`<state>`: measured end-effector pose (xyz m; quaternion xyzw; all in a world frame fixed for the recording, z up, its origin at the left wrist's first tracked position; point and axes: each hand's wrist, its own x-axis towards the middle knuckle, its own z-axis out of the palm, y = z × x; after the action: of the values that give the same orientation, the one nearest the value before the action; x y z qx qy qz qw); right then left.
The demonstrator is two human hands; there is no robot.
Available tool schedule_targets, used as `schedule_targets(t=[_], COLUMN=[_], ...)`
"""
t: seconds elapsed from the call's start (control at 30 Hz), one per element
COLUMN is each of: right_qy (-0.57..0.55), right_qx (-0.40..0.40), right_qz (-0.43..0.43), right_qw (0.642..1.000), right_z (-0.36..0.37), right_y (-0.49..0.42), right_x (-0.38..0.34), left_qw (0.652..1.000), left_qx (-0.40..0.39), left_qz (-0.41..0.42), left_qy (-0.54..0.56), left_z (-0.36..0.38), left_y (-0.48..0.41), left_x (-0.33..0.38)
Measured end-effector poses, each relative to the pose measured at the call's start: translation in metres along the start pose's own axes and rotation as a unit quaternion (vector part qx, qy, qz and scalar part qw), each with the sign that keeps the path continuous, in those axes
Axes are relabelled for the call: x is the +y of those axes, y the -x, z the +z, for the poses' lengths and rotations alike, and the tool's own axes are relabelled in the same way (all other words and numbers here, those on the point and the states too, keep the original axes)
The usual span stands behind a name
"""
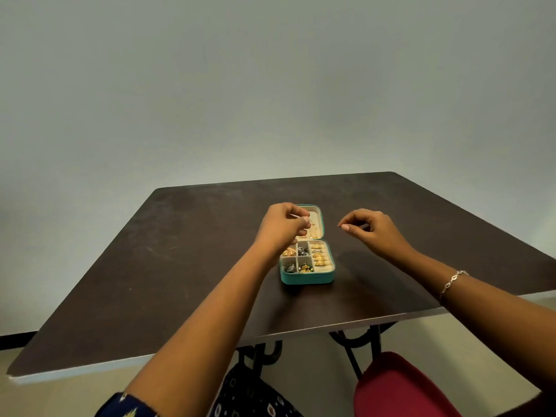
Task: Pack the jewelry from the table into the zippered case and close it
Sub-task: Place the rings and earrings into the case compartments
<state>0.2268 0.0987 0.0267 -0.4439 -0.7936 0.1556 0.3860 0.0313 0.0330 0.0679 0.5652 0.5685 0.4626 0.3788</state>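
A small teal zippered case (307, 277) lies open in the middle of the dark table (180, 266). Its cream compartments hold gold rings (319, 257) and other gold and dark pieces (296, 260). The open lid (319, 224) lies flat behind, with thin gold pieces on its cream lining. My left hand (282, 225) hovers over the lid's left side, fingertips pinched together; what they hold is too small to tell. My right hand (368, 225) floats to the right of the case, fingers curled with thumb and forefinger close, nothing visible between them.
A pale wall rises behind the table. A red chair seat (397, 386) shows below the table's near edge at the right, beside black metal table legs (361, 344). A silver bracelet (452, 281) is on my right wrist.
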Motion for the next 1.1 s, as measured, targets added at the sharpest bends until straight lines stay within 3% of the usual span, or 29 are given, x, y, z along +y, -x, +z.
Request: schedule_targets(t=[0.3,0.6,0.9,1.1], right_qy=[0.053,0.063,0.074,0.051], right_qx=[0.029,0.056,0.055,0.048], right_qz=[0.039,0.127,0.148,0.151], right_qw=[0.997,0.988,0.985,0.986], right_z=[-0.063,-0.061,-0.052,-0.048], right_y=[0.037,0.036,0.027,0.010], right_x=[0.068,0.111,0.125,0.136], left_qw=[0.998,0.997,0.990,0.983], left_qx=[-0.041,-0.040,0.087,0.107], left_qz=[0.014,0.032,0.079,0.103], left_qy=[-0.035,-0.065,-0.084,-0.104], left_z=[0.048,0.129,0.180,0.190], left_y=[0.015,0.001,-0.029,-0.056], left_x=[-0.014,-0.023,-0.037,-0.043])
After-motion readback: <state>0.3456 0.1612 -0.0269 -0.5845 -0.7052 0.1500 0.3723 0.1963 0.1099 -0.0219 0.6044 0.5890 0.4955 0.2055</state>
